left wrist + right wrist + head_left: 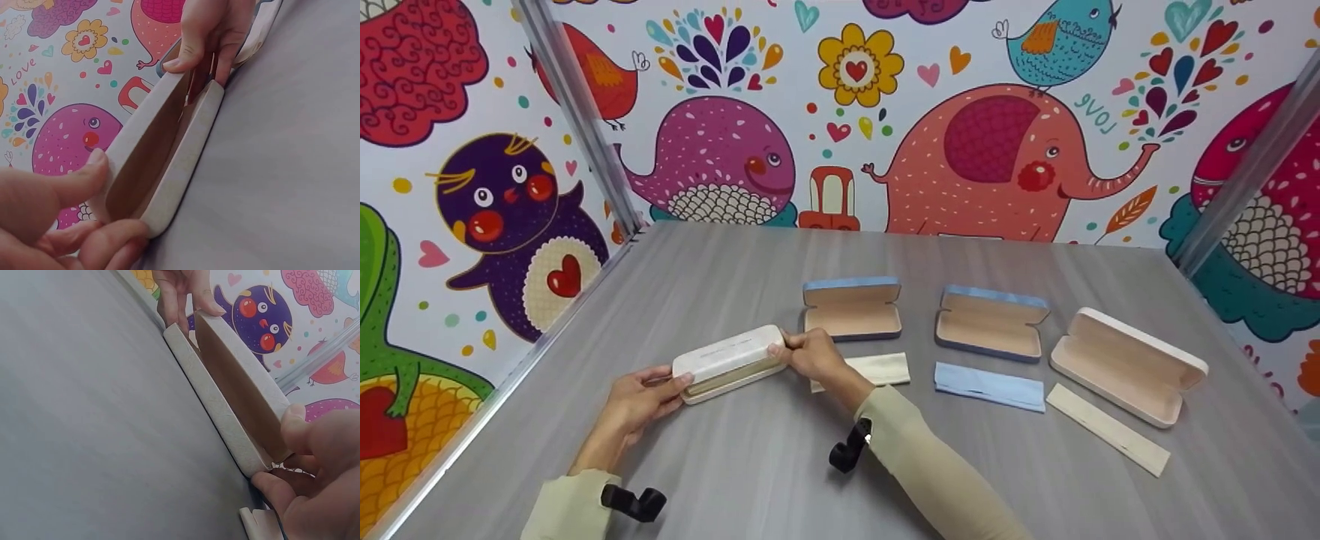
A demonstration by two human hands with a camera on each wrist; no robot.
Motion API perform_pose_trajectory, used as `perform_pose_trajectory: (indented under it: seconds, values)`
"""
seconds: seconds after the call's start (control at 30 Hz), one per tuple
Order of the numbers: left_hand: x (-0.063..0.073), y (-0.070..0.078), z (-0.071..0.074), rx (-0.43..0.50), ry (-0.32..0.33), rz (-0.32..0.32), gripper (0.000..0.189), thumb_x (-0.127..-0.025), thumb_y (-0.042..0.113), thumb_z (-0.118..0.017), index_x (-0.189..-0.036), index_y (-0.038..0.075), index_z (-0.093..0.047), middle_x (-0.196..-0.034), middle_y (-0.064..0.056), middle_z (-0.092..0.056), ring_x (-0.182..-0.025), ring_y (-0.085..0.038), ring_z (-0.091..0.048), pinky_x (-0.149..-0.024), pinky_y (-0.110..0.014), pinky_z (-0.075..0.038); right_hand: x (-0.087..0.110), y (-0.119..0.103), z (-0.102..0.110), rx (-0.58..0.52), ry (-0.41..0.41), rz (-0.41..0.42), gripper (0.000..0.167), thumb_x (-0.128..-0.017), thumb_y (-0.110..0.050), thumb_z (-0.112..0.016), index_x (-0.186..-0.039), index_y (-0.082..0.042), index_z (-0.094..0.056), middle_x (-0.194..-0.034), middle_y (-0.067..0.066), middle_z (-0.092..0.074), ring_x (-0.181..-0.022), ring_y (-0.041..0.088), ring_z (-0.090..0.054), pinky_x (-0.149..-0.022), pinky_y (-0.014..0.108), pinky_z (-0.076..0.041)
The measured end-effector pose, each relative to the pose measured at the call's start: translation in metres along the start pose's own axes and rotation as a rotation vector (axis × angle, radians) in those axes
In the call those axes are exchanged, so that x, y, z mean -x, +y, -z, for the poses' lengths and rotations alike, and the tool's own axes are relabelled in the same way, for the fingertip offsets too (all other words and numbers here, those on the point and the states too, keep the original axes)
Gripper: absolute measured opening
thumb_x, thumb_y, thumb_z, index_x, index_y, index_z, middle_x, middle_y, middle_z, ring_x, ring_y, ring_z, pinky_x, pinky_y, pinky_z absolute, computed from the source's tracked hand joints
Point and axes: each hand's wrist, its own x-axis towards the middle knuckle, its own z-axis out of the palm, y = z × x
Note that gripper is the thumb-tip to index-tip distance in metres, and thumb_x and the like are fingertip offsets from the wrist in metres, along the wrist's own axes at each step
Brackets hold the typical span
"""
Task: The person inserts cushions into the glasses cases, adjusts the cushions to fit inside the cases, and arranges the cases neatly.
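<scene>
On the counter point(720, 472), left hand point(636, 399) and right hand point(816, 355) pinch opposite ends of a part-open white case point(729, 358) between curled fingers point(115, 237), where even pressure should keep its lid point(712, 355) square.

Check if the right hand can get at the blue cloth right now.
Likely yes, once it lets go: the right hand grips one end of the partly open white case. Nothing lies on the blue cloth, and it sits to that hand's right.

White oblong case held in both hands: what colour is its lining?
The white oblong case has a tan-brown lining; it shows best in the left wrist view.
</scene>
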Motion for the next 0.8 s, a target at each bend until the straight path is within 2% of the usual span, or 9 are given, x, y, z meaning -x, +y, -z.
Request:
perform_pose_trajectory:
  seconds: [0.1, 0.23, 0.33, 0.43, 0.63, 0.8]
  values:
    - [0.0007, -0.0010, -0.0007, 0.012, 0.003, -0.004, 0.064, -0.091, 0.008, -0.074, -0.139, -0.017, -0.040, -0.102, -0.005, -0.066, -0.083, -0.005, -0.066, -0.074, -0.018, -0.058, 0.0004, 0.0018, -0.0004, 0.005, -0.004, 0.046, 0.034, -0.089, -0.013, -0.076, -0.119, 0.002, -0.067, -0.126, 0.019, -0.064, -0.109, 0.013, -0.058, -0.100, 0.033, -0.052]
    - [0.0012, -0.0026, -0.0007, 0.010, 0.018, -0.007, 0.065, -0.089, 0.006, -0.074, -0.139, -0.018, -0.039, -0.101, -0.004, -0.067, -0.081, -0.004, -0.065, -0.072, -0.017, -0.058, 0.0009, 0.0039, -0.0010, 0.012, -0.013, 0.079, 0.034, -0.089, -0.012, -0.075, -0.119, 0.003, -0.067, -0.124, 0.020, -0.064, -0.101, 0.011, -0.058, -0.088, 0.021, -0.052]
    - [0.0008, -0.0032, -0.0007, 0.011, 0.028, -0.006, 0.065, -0.088, 0.004, -0.075, -0.138, -0.018, -0.040, -0.099, -0.003, -0.067, -0.081, -0.005, -0.065, -0.072, -0.017, -0.058, 0.0012, 0.0045, -0.0012, 0.012, -0.019, 0.055, 0.036, -0.089, -0.013, -0.076, -0.121, 0.001, -0.067, -0.125, 0.018, -0.064, -0.096, 0.009, -0.055, -0.081, 0.015, -0.047]
    - [-0.0001, -0.0035, -0.0015, 0.016, 0.029, -0.007, 0.065, -0.088, 0.004, -0.075, -0.139, -0.018, -0.041, -0.099, -0.003, -0.065, -0.080, -0.005, -0.065, -0.072, -0.017, -0.058, 0.0014, 0.0051, -0.0005, 0.011, -0.021, 0.046, 0.037, -0.089, -0.013, -0.076, -0.121, 0.001, -0.067, -0.125, 0.018, -0.065, -0.094, 0.010, -0.055, -0.079, 0.015, -0.046]
    - [-0.0014, -0.0047, -0.0028, 0.009, 0.033, -0.016, 0.064, -0.088, 0.003, -0.075, -0.138, -0.017, -0.042, -0.098, -0.003, -0.063, -0.078, -0.003, -0.064, -0.072, -0.016, -0.058, 0.0013, 0.0064, 0.0015, 0.018, -0.033, 0.057, 0.037, -0.089, -0.013, -0.076, -0.122, 0.001, -0.066, -0.126, 0.018, -0.063, -0.097, 0.011, -0.056, -0.085, 0.018, -0.049]
    - [-0.0004, -0.0049, -0.0033, -0.001, 0.042, -0.021, 0.063, -0.086, 0.001, -0.077, -0.137, -0.017, -0.044, -0.097, -0.003, -0.064, -0.078, -0.003, -0.063, -0.071, -0.017, -0.058, 0.0015, 0.0058, 0.0021, 0.024, -0.035, 0.069, 0.036, -0.088, -0.011, -0.076, -0.121, 0.002, -0.067, -0.128, 0.020, -0.062, -0.114, 0.016, -0.058, -0.101, 0.030, -0.051]
